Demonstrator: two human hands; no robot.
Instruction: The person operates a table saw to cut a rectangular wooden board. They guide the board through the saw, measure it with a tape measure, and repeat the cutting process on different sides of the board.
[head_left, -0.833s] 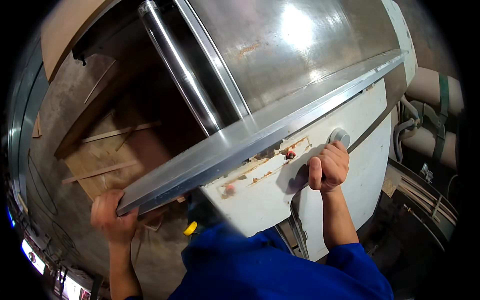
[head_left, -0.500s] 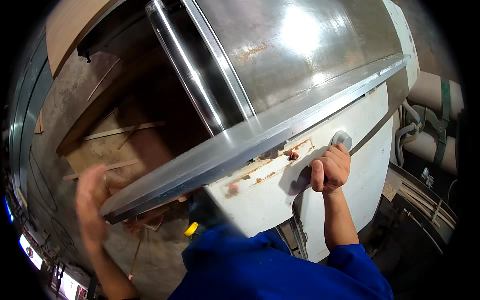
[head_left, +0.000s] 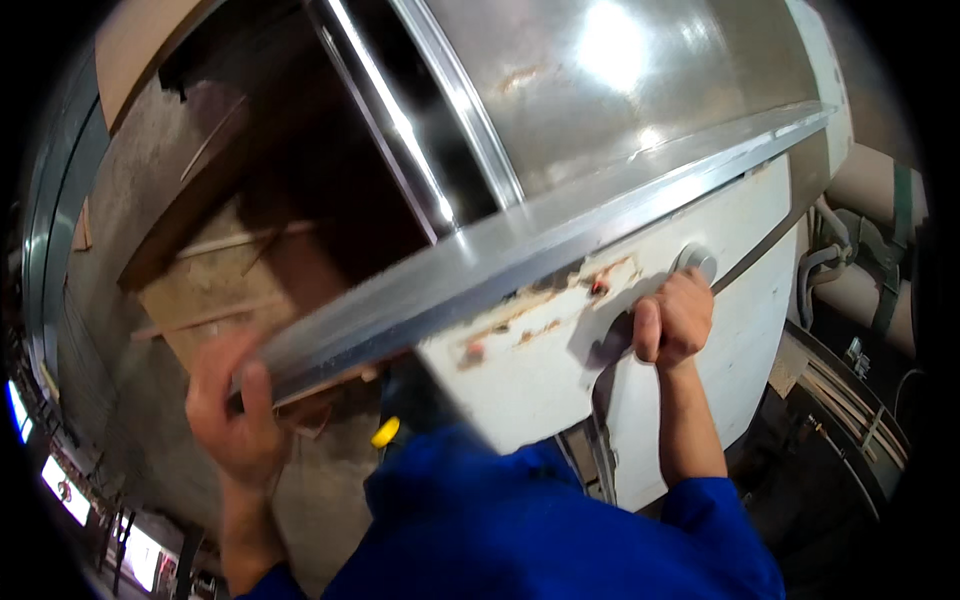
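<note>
My left hand [head_left: 232, 410] is curled over the left end of a long aluminium rail [head_left: 540, 220] that crosses a steel machine table [head_left: 640, 70]. My right hand [head_left: 675, 320] is closed on a handle whose shaft is mostly hidden, just below a round grey knob [head_left: 697, 260] on a rust-marked white plate [head_left: 510, 390]. A small red part [head_left: 598, 287] sits on that plate. Behind the rail, a chromed round bar [head_left: 385, 120] runs beside a metal strip [head_left: 455, 90], over a dark opening.
A wooden board [head_left: 140, 50] is at the upper left. Below the opening are plywood [head_left: 190, 320], loose wood strips and a yellow cap [head_left: 386, 432]. Hoses [head_left: 820, 262], beige cylinders [head_left: 860, 180] and stored strips [head_left: 840, 390] are on the right; dark curved metal edges [head_left: 45, 250] lie far left.
My left hand lifted off the rail's end, moved left and blurred, then came back onto it. The view shifted slightly; my right hand stayed closed in place beneath the knob.
</note>
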